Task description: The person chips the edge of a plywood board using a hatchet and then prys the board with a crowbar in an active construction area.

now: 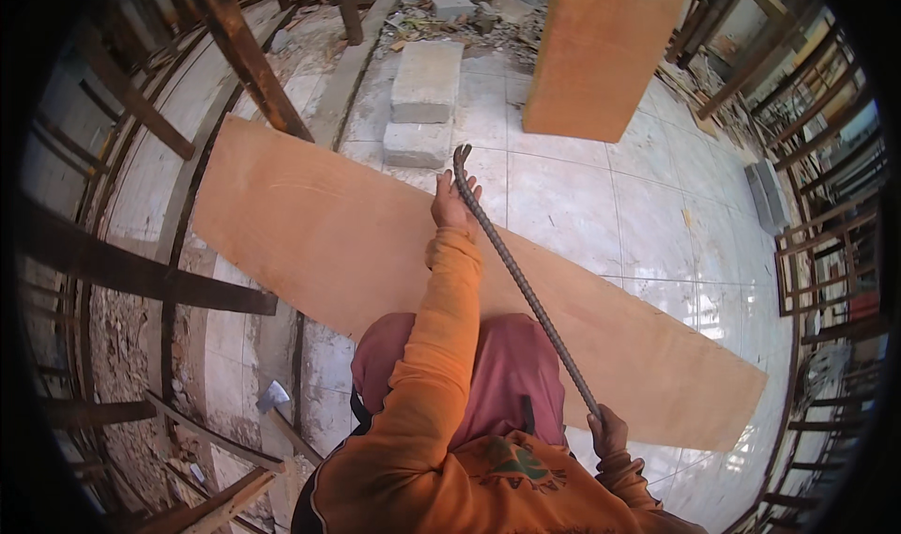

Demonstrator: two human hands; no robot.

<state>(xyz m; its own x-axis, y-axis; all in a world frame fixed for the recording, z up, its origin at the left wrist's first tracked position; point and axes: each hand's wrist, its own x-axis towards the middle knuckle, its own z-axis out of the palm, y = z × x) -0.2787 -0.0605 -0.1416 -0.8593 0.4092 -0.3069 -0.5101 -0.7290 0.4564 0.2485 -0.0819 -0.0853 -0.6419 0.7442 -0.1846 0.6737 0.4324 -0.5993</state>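
At the left of the frame, a dark beam (160, 276) reaches inward; below it, at lower left, an axe (273, 396) lies with its metal head toward the upper left. A long brown board (310, 220) runs on a slant from upper left to lower right across the tiled floor (554, 201).

The left arm, in an orange sleeve (436, 332), stretches almost straight up the middle of the frame, over the knees in reddish trousers (507, 370). Its hand, the left grip (451, 213), is palm up and loosely wide, fingers uncurled, with the upper part of a ribbed metal bar (512, 267) crossing it. Just above stand two pale blocks (428, 83), one seeming to rest on the other.

The bar, bent at its top end, slopes from the center down to lower right. A thick orange-brown panel (601, 60) is at upper center-right. At lower right, the right arm is bent, and the right grip (611, 430) is curled around the bar's lower end.
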